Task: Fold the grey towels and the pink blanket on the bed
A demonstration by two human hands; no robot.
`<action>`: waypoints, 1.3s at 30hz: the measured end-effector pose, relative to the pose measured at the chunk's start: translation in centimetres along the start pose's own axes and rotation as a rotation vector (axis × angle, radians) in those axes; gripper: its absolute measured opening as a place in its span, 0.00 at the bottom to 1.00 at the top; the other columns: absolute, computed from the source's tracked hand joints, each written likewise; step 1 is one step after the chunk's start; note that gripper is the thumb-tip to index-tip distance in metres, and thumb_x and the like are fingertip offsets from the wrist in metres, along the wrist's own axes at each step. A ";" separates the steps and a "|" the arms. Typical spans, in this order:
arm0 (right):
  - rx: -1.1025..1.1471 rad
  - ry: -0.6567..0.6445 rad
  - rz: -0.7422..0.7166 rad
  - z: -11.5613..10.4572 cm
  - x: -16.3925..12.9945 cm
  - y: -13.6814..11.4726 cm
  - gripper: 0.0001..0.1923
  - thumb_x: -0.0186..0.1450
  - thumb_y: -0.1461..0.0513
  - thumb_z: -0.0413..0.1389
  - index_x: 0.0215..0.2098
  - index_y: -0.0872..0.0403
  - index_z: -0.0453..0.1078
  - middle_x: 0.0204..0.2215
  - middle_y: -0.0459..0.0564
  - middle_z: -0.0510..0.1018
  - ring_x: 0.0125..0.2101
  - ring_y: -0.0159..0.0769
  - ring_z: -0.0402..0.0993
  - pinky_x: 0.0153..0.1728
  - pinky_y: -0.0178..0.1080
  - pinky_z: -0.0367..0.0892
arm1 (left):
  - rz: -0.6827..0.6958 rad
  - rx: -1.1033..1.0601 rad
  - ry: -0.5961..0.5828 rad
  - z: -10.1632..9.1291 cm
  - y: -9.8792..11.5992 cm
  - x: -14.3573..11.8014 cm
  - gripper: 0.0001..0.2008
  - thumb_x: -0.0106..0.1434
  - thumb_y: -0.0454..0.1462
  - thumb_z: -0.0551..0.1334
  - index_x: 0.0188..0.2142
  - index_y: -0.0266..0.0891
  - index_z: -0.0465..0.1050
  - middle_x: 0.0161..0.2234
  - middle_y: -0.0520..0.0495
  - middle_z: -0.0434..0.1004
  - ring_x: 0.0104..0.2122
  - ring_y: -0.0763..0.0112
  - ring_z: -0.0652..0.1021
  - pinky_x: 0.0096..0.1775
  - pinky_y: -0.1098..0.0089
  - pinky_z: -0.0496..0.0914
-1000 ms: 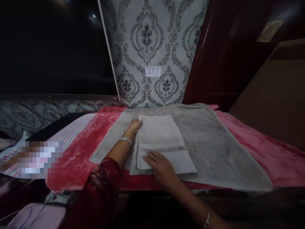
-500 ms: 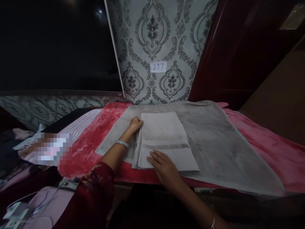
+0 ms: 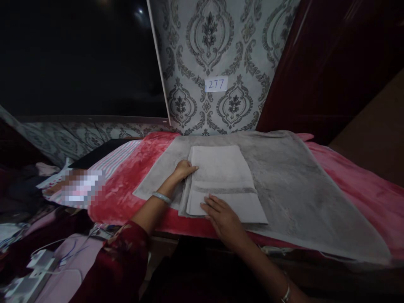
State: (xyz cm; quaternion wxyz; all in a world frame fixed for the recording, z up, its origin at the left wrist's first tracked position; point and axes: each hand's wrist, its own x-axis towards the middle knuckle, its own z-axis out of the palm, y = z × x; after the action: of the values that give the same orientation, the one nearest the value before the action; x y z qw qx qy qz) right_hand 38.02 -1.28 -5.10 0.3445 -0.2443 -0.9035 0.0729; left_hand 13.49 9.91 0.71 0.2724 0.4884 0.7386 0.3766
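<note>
A pale grey folded towel (image 3: 222, 168) with a darker band across its lower part lies on a larger spread grey cloth (image 3: 290, 189). At its left edge, my left hand (image 3: 184, 169) pinches the layers, thumb on top and the other fingers partly hidden at the side. My right hand (image 3: 223, 216) rests flat on the towel's near edge below the band, fingers stretched out and pointing up and left. The folded layers show along the towel's left side.
Red plush fabric (image 3: 116, 204) lies under the grey cloth, with pink fabric (image 3: 350, 176) to the right. A large dark screen (image 3: 82, 59) stands at the back left. A white power strip (image 3: 34, 273) with cables is at lower left. Patterned wallpaper carries a paper label (image 3: 216, 84).
The whole view has shifted slightly, so the scene sits a little further right. My left thumb now lies further over the towel's top. My right hand stays on the near edge.
</note>
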 end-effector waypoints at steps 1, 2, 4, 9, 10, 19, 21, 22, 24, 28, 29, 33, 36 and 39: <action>0.006 0.010 0.001 0.1 0.0 0.0 0.20 0.70 0.69 0.52 0.57 0.55 0.74 0.56 0.58 0.76 0.61 0.46 0.68 0.59 0.53 0.70 | 0.004 -0.012 0.003 0.0 0.0 -0.1 0.16 0.47 0.38 0.75 0.18 0.40 0.68 0.11 0.57 0.59 0.15 0.74 0.65 0.19 0.74 0.54; 0.014 0.026 0.002 0.2 0.1 0.0 0.19 0.70 0.69 0.52 0.57 0.55 0.74 0.56 0.58 0.77 0.60 0.46 0.69 0.58 0.53 0.70 | 0.006 -0.022 0.006 0.1 0.0 -0.2 0.15 0.48 0.38 0.74 0.18 0.40 0.68 0.11 0.57 0.58 0.15 0.74 0.64 0.18 0.74 0.54; 0.036 0.064 0.002 0.4 0.2 0.0 0.20 0.70 0.70 0.51 0.56 0.54 0.75 0.53 0.57 0.79 0.59 0.44 0.71 0.58 0.52 0.71 | 0.008 -0.036 0.009 0.1 0.1 -0.3 0.14 0.49 0.37 0.73 0.18 0.40 0.68 0.11 0.57 0.58 0.14 0.75 0.63 0.18 0.74 0.54; 0.039 0.120 -0.012 0.8 0.9 -0.6 0.19 0.71 0.70 0.51 0.55 0.53 0.76 0.51 0.56 0.81 0.57 0.43 0.73 0.57 0.50 0.72 | -0.004 -0.038 0.018 -0.2 0.1 -0.4 0.14 0.50 0.37 0.71 0.17 0.41 0.66 0.11 0.56 0.60 0.15 0.74 0.64 0.19 0.74 0.56; 0.021 0.107 -0.019 0.9 1.0 -0.8 0.18 0.70 0.70 0.51 0.54 0.53 0.76 0.51 0.56 0.80 0.57 0.43 0.73 0.57 0.51 0.71 | -0.003 -0.034 0.026 -0.2 0.1 -0.3 0.14 0.50 0.37 0.71 0.17 0.41 0.66 0.12 0.56 0.60 0.16 0.73 0.65 0.20 0.74 0.56; -0.071 0.114 0.090 -2.8 -2.6 0.4 0.18 0.71 0.66 0.53 0.57 0.53 0.74 0.56 0.59 0.77 0.61 0.45 0.69 0.61 0.56 0.65 | 0.072 0.041 0.152 0.7 -0.3 0.4 0.14 0.50 0.37 0.68 0.19 0.42 0.62 0.17 0.55 0.63 0.23 0.71 0.67 0.25 0.74 0.56; -0.112 0.208 0.157 -4.7 -3.8 2.0 0.18 0.72 0.64 0.50 0.56 0.52 0.75 0.56 0.58 0.77 0.60 0.45 0.69 0.62 0.56 0.64 | 0.063 0.059 0.150 0.8 -0.3 0.5 0.14 0.51 0.39 0.68 0.20 0.43 0.62 0.18 0.55 0.64 0.24 0.70 0.67 0.25 0.73 0.56; -0.134 0.260 0.201 -5.7 -4.4 2.9 0.18 0.73 0.63 0.50 0.56 0.51 0.75 0.56 0.57 0.77 0.60 0.45 0.69 0.62 0.56 0.64 | 0.052 0.070 0.143 0.9 -0.3 0.6 0.14 0.52 0.40 0.68 0.21 0.43 0.62 0.18 0.55 0.64 0.23 0.69 0.67 0.25 0.72 0.56; -0.158 0.332 0.298 -7.1 -5.5 4.5 0.18 0.74 0.60 0.49 0.58 0.50 0.74 0.57 0.56 0.76 0.60 0.45 0.69 0.62 0.56 0.64 | 0.046 0.118 0.135 0.9 -0.1 0.8 0.14 0.54 0.42 0.68 0.22 0.43 0.63 0.19 0.53 0.65 0.23 0.68 0.68 0.26 0.71 0.57; -0.100 0.248 0.378 -7.6 -7.1 6.2 0.21 0.75 0.56 0.47 0.63 0.50 0.70 0.63 0.56 0.71 0.63 0.45 0.65 0.63 0.56 0.62 | 0.130 0.247 0.170 1.0 0.8 1.2 0.12 0.57 0.38 0.66 0.23 0.42 0.64 0.22 0.52 0.68 0.28 0.66 0.70 0.31 0.70 0.60; -0.075 0.204 0.375 -7.4 -7.5 6.3 0.22 0.75 0.56 0.47 0.64 0.51 0.68 0.64 0.56 0.69 0.64 0.45 0.64 0.63 0.55 0.62 | 0.145 0.261 0.179 1.0 1.0 1.3 0.11 0.58 0.38 0.65 0.24 0.42 0.64 0.23 0.52 0.68 0.28 0.67 0.70 0.32 0.71 0.60; -0.017 0.112 0.356 -7.0 -8.4 6.3 0.25 0.75 0.55 0.48 0.68 0.49 0.62 0.67 0.56 0.64 0.65 0.44 0.62 0.63 0.55 0.61 | 0.136 0.285 0.184 1.2 1.5 1.5 0.10 0.58 0.36 0.64 0.24 0.41 0.64 0.23 0.53 0.68 0.29 0.68 0.70 0.33 0.72 0.61; -0.014 0.099 0.328 -7.3 -8.7 6.3 0.28 0.73 0.54 0.51 0.70 0.49 0.59 0.68 0.57 0.62 0.66 0.45 0.60 0.64 0.55 0.60 | 0.133 0.240 0.193 1.1 1.3 1.3 0.08 0.58 0.36 0.64 0.25 0.40 0.66 0.24 0.53 0.69 0.29 0.69 0.71 0.34 0.72 0.62; -0.021 0.096 0.325 -7.5 -8.7 6.3 0.28 0.73 0.54 0.52 0.69 0.49 0.60 0.69 0.57 0.60 0.66 0.46 0.60 0.63 0.54 0.61 | 0.124 0.105 0.163 1.1 0.4 0.6 0.07 0.57 0.39 0.65 0.28 0.39 0.70 0.25 0.52 0.71 0.29 0.69 0.71 0.33 0.72 0.63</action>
State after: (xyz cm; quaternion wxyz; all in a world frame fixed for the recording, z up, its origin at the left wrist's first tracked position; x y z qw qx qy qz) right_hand 51.02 -0.39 -6.42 0.3683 -0.3939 -0.8353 0.1067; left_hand 14.30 10.87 0.44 0.1615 0.5147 0.7453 0.3920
